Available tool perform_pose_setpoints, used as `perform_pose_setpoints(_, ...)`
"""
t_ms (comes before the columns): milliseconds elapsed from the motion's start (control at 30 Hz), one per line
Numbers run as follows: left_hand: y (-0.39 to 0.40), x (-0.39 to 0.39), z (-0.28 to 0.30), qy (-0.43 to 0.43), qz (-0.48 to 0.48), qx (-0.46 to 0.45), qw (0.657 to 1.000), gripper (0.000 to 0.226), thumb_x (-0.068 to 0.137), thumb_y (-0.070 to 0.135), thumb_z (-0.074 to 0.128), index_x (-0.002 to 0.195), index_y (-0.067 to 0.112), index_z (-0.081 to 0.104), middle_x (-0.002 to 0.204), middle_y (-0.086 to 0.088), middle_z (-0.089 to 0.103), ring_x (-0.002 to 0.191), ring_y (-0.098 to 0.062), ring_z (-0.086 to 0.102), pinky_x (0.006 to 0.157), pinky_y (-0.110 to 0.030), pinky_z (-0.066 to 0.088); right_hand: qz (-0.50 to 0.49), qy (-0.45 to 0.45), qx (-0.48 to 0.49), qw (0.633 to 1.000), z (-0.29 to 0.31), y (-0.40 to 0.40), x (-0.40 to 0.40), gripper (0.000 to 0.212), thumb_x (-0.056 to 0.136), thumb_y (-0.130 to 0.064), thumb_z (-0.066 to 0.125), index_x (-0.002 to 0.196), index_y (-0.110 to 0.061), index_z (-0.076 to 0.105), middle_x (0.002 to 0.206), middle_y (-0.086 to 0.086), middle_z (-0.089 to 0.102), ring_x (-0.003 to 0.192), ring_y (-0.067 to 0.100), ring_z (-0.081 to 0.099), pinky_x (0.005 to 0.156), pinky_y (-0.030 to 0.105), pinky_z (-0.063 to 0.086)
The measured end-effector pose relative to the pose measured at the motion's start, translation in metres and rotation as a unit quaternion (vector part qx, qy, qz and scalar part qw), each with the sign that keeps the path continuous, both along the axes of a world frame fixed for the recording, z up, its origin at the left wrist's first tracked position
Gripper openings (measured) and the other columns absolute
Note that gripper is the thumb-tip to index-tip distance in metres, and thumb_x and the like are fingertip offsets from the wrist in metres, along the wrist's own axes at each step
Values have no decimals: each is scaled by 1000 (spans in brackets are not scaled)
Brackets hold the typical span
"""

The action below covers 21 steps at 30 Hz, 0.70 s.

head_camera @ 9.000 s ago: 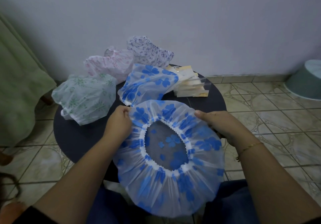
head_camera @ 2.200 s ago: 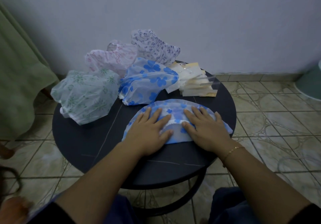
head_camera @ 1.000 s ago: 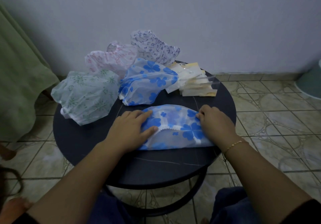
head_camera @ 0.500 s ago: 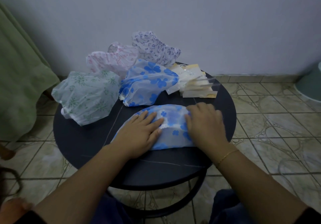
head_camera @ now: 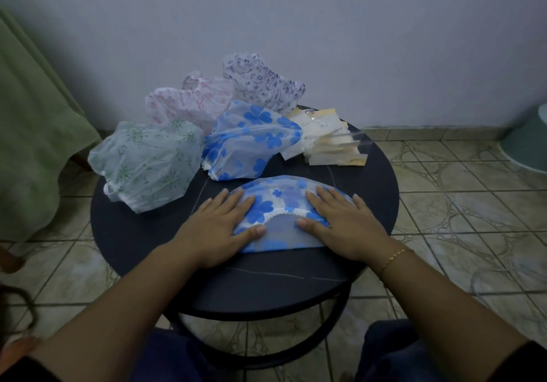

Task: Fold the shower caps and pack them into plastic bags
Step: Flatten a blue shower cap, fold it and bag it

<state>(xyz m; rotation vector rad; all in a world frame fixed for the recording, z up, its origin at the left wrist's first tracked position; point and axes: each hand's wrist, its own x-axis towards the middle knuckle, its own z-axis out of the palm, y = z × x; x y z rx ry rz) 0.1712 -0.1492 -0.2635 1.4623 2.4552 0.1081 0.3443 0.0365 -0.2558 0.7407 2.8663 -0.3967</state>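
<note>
**Free room and obstacles on the round table**

Bare dark tabletop point(head_camera: 142, 233) is seen along the near edge and at the near left. The middle is taken up by a folded blue-flowered cap point(head_camera: 281, 204), pressed flat under the left hand point(head_camera: 216, 230) and right hand point(head_camera: 346, 227). The far half is crowded: a green-patterned cap point(head_camera: 148, 165) at left overhanging the rim, a puffed blue cap point(head_camera: 251, 141) just behind the folded one, pink point(head_camera: 189, 100) and purple point(head_camera: 260, 82) caps against the wall. A stack of plastic bags point(head_camera: 328, 141) is set at far right; bare surface is left to the right of it.
</note>
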Motion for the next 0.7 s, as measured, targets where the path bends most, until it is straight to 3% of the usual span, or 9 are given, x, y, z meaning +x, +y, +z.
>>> perform_pose_setpoints(67,-8,-7,1,-5,17,0,1000,95,64,87,-8,147,41,-5,155,17,-13,143,-7,-13,116,-31,-5,-7,3,-3,1000,0,2,2,76,83,-74,14,148,-38,-1,157,-13,-8,144,5,-9,116,43,-7)
perform_pose_setpoints(267,-21,-7,1,-2,35,15,999,50,98,51,15,147,43,4,158,12,-8,144,-10,-13,115,-33,-6,-30,1,29,999,0,7,13,64,92,-64,15,149,-38,4,158,-12,-4,144,10,-10,115,47,-10)
perform_pose_setpoints(333,-24,-5,3,-2,36,31,999,52,95,56,14,146,44,15,158,11,-6,144,-10,-12,115,-33,-4,-36,-9,82,996,2,5,12,61,93,-63,16,148,-41,6,159,-8,-6,145,17,-14,113,51,-13)
perform_pose_setpoints(400,-26,-4,7,10,29,62,998,73,75,70,9,141,45,32,158,10,-2,145,-11,-9,116,-34,0,-70,3,126,990,4,2,8,63,92,-65,20,148,-38,14,159,-1,-4,145,23,-10,113,53,-9)
perform_pose_setpoints(467,-27,-3,12,25,21,101,994,81,65,75,11,128,44,51,158,10,6,145,-12,-3,115,-34,6,-129,31,159,978,6,-2,3,66,89,-67,29,144,-31,29,157,7,11,143,27,7,113,50,6)
perform_pose_setpoints(567,-28,0,16,47,-21,166,985,62,67,74,28,97,40,70,154,6,24,144,-14,10,112,-35,15,-182,60,183,964,7,-9,-5,62,89,-65,35,135,-25,43,142,9,36,129,28,31,105,43,24)
perform_pose_setpoints(633,-26,4,14,53,-57,202,976,48,70,71,40,78,36,71,149,6,36,140,-10,17,112,-39,22,-171,73,148,971,4,-11,-12,58,92,-59,34,138,-25,41,143,7,37,131,26,31,108,45,19)
perform_pose_setpoints(700,-24,10,10,52,-96,240,964,38,72,67,51,70,34,69,141,6,46,137,-9,24,109,-41,30,-137,82,99,982,1,-10,-19,55,95,-55,32,142,-27,34,149,3,29,139,20,22,113,50,5)
